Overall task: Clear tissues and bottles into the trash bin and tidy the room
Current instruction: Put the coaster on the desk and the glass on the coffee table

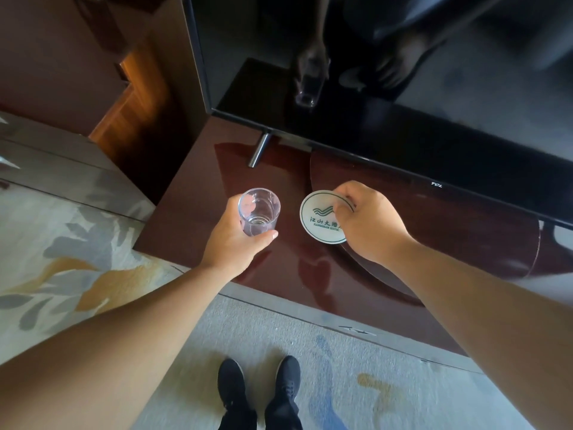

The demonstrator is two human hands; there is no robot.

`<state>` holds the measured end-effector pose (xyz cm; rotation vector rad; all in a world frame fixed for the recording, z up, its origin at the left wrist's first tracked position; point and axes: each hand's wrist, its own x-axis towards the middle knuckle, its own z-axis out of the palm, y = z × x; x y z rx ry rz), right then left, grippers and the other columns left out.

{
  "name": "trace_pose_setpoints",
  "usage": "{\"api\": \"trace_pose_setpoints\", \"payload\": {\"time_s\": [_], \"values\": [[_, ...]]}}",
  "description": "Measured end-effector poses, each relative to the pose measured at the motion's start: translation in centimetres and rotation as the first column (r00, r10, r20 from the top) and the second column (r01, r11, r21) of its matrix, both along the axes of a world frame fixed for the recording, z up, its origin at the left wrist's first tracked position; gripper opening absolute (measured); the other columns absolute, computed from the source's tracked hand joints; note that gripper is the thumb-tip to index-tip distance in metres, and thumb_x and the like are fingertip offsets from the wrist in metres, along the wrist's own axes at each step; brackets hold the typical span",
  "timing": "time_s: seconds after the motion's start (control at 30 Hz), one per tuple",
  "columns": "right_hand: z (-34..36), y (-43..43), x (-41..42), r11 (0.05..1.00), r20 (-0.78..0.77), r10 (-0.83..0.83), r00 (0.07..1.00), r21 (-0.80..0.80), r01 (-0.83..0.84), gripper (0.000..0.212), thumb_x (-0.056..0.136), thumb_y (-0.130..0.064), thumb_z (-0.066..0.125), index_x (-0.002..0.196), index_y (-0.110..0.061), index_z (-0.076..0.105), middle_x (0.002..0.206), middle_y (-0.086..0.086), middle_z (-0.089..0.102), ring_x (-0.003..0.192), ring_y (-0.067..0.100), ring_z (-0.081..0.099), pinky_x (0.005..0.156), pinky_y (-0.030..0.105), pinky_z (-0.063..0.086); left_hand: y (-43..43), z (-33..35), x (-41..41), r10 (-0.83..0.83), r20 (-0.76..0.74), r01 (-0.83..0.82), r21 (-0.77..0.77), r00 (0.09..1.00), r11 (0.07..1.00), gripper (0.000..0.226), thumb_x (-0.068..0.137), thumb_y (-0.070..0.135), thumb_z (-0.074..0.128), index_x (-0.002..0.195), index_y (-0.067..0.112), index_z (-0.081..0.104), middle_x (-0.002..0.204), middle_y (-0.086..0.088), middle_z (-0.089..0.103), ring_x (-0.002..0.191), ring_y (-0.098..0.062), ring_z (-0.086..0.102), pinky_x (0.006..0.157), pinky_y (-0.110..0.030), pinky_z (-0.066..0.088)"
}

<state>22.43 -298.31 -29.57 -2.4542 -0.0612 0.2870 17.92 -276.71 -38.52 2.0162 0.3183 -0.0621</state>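
Glass tumbler, clear, empty: clamped in left hand above glossy worktop. Right hand pinches round coaster. Risk: smooth glass slipping, striking worktop. Tissues, bottles, bin unseen.

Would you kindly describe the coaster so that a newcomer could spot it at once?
Find the large black television on the glossy dark red cabinet. In front of its lower edge, the right hand holds a coaster beside a clear glass. It is the only flat white disc, printed with a green logo.
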Motion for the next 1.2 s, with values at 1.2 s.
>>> {"api": "trace_pose_setpoints", "payload": {"time_s": [1.2], "values": [[20.6,24.8,-1.8,0.82,0.449,0.448,0.774,0.14,-0.555,0.017,0.094,-0.02,0.051,0.099,-0.036,0.055,0.097,-0.014,0.063,0.09,0.009,0.06,0.072,0.03,0.056,22.4,25.5,-11.1,0.341,0.337,-0.398,0.114,0.877,0.91,0.06,0.056,0.061,0.074,0.105,0.049,0.043,0.096,0.014,0.064,0.087,0.005,0.062,0.078,-0.024,0.047]]}}
